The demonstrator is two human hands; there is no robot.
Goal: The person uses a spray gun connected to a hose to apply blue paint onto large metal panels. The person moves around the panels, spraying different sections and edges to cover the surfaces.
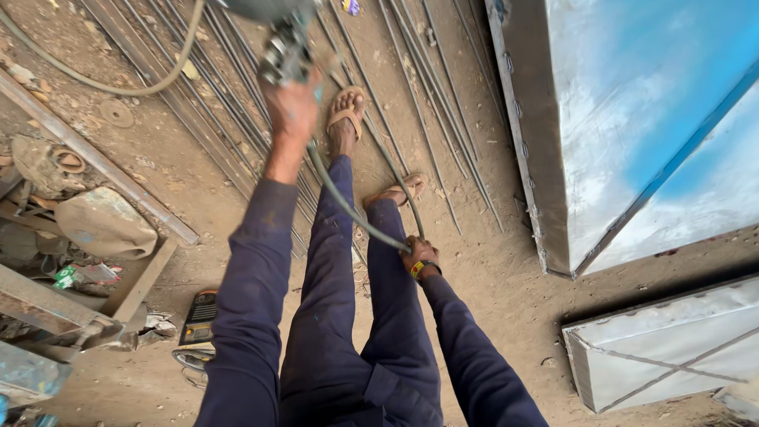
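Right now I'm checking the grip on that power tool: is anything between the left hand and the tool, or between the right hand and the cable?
Nothing visible: the left hand grips the power tool directly, and the right hand holds the cable bare.

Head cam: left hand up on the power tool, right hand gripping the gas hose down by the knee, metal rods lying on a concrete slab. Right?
Not quite. In the head view the left hand grips the power tool and the right hand holds the hose, but the metal rods lie on a dirt floor, not concrete.
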